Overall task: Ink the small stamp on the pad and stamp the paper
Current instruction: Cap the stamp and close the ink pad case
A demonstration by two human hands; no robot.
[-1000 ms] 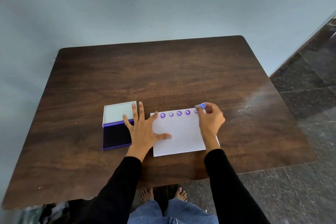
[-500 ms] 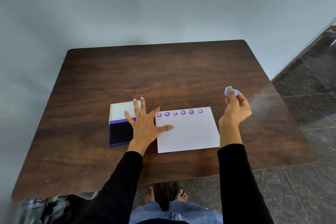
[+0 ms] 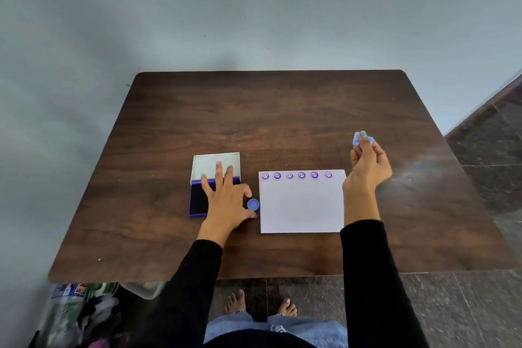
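A white paper [image 3: 301, 206] lies on the dark wooden table [image 3: 268, 121], with several purple smiley prints in a row along its far edge. My right hand [image 3: 367, 167] is raised to the right of the paper and pinches the small blue stamp [image 3: 363, 139] at its fingertips, clear of the sheet. The open ink pad [image 3: 197, 200], with a purple pad and a white lid, sits left of the paper. My left hand [image 3: 226, 198] rests flat on it, fingers spread. A small round blue cap [image 3: 253, 204] lies on the table between that hand's thumb and forefinger.
Bare tabletop stretches beyond the paper and pad to a grey wall. Dark stone floor lies to the right and below. My bare feet [image 3: 260, 305] show under the near edge, and a plastic bag with bottles [image 3: 73, 311] sits on the floor at lower left.
My right hand lifted the stamp off the paper's far right corner and moved it up and to the right. My left thumb slid off the paper, and the blue cap now shows.
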